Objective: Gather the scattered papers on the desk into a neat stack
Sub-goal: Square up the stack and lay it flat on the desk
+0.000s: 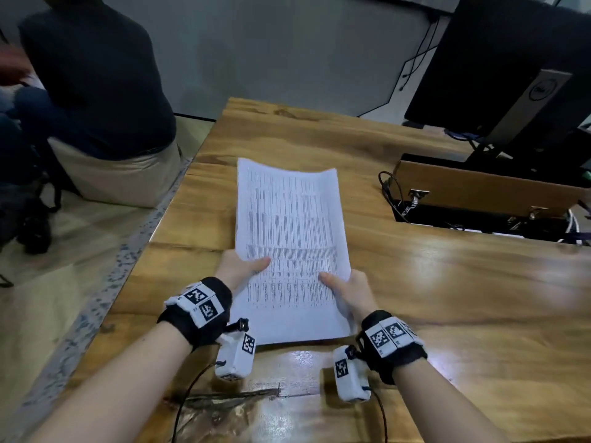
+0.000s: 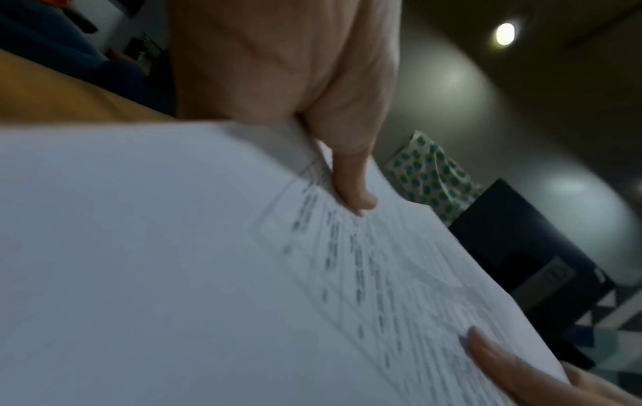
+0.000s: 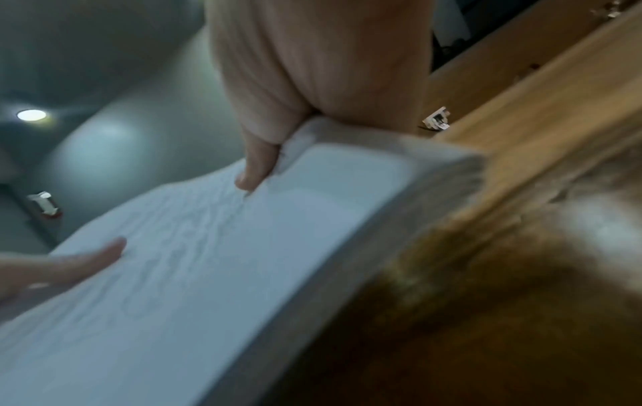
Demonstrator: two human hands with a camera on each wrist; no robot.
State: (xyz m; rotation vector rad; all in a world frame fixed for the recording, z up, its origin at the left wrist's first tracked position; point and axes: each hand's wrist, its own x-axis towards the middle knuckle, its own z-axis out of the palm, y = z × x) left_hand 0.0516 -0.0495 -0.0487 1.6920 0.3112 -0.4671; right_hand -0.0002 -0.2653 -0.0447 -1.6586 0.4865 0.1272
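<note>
A stack of printed white papers [image 1: 289,238] is held over the wooden desk [image 1: 447,298], its far end curling upward. My left hand [image 1: 238,266] grips the stack's left edge, thumb on top and fingers hidden beneath. My right hand [image 1: 347,290] grips the right edge the same way. In the left wrist view the left thumb [image 2: 351,181] presses on the top sheet of the papers [image 2: 173,274]. In the right wrist view the right thumb [image 3: 255,164] lies on the papers [image 3: 208,247], whose layered edge shows several sheets.
An open cable compartment [image 1: 479,203] with wires and a raised wooden lid sits in the desk at right. Behind it stands a dark monitor [image 1: 499,65]. A seated person [image 1: 96,91] is beyond the desk's left edge. The desk's near edge runs by my forearms.
</note>
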